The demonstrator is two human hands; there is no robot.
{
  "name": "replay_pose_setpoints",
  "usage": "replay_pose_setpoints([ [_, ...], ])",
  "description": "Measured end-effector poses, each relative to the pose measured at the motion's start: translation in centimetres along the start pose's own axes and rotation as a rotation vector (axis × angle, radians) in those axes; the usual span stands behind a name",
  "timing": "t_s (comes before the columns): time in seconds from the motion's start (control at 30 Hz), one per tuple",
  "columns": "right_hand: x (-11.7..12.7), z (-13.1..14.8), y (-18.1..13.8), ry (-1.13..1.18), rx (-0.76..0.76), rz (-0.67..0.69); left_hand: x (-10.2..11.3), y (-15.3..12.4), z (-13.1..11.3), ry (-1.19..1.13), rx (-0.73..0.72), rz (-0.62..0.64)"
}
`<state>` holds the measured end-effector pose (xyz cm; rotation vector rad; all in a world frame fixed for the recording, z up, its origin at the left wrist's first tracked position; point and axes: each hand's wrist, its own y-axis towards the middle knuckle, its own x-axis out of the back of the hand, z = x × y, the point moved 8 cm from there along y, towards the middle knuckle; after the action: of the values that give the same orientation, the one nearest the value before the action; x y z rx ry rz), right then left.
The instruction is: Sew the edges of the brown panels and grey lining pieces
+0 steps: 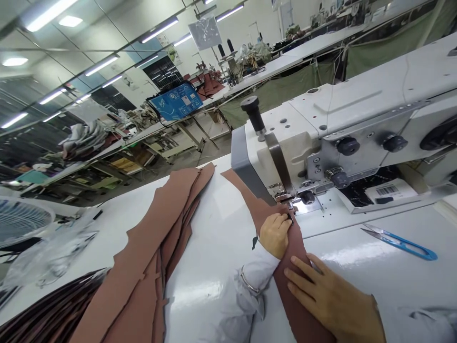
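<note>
Right now, in the head view, my left hand sits just right of centre with its fingers bent and drawn close together, pressing on a long brown piece of material beside the presser foot of a white industrial sewing machine. I cannot tell whether those fingertips pinch the edge or only bear down on it; a small black item shows right at them. My right hand, at lower right, lies palm down with its fingers spread, resting on the same piece and gripping nothing. The piece runs from the left of the machine head, under my fingers, to the bottom edge of the frame. A metal bracelet circles my left sleeve.

At right of the frame, blue-handled thread snips lie on the white table, and a box with a barcode label sits beneath the machine's arm. Left of centre, a stack of brown cut pieces slants down to the bottom edge, near dark strips at lower left. A clear plastic bag and a fan occupy the left edge. Up top, more worktables stretch away under fluorescent tubes.
</note>
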<state>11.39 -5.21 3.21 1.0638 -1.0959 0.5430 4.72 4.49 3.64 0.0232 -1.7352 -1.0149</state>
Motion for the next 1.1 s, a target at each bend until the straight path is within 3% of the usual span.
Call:
replay_pose_setpoints([
  [0.17,-0.8,-3.6,1.7,-0.028,-0.031,-0.079,0.1,0.3,0.3,-0.073,0.034,-0.03],
  [0.37,-2.7,-2.3,1.8,-0.192,-0.006,-0.047,0.4,0.5,0.5,-0.162,0.095,-0.06],
  [0.63,-2.2,-2.4,1.7,-0.182,-0.015,-0.058,-0.6,-0.3,0.5,-0.186,0.033,0.038],
  [1.1,-2.7,-2.3,1.6,-0.207,-0.005,-0.054,-0.9,0.4,0.4,-0.13,-0.045,-0.009],
])
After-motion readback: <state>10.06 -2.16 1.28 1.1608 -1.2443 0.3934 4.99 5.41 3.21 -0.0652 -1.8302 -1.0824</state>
